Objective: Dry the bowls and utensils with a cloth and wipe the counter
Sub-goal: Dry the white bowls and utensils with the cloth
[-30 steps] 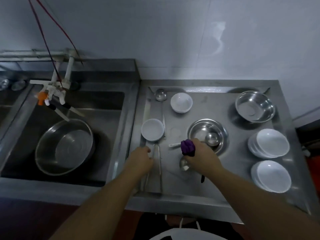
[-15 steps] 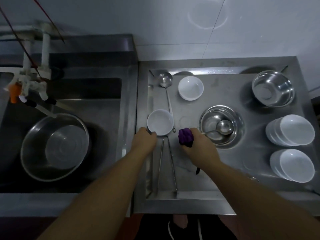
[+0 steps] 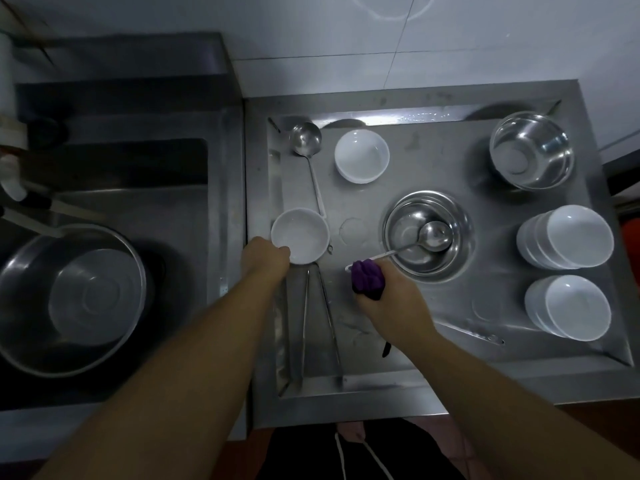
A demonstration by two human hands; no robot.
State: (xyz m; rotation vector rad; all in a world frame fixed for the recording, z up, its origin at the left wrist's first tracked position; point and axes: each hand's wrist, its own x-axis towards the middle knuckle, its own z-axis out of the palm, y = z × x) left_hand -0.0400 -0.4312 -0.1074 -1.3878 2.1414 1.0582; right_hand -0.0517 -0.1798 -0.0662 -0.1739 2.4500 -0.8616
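1. Left hand is at the near-left rim of a small white bowl on the left part of the recessed stainless steel counter. Fingers touch the rim, but I can't tell if they really grip it.
2. Right hand is curled tight around a bunched-up purple cloth, held just above the counter near the middle.
3. Right next to the cloth, a steel ladle with a white handle tip rests in a shallow round steel bowl; its handle pokes out toward the cloth, so that's in the way on the right.
4. A long steel ladle lies along the left edge, its handle running down beside the white bowl.
5. Long metal tongs lie between the two arms, pointing toward the front edge.
6. Further back: another white round bowl and a deep steel bowl in the far right corner.
7. Right edge: two stacks of white bowls, a far stack and a near stack.
8. A big steel basin sits in the sink on the left.
9. No readable labels or writing anywhere.
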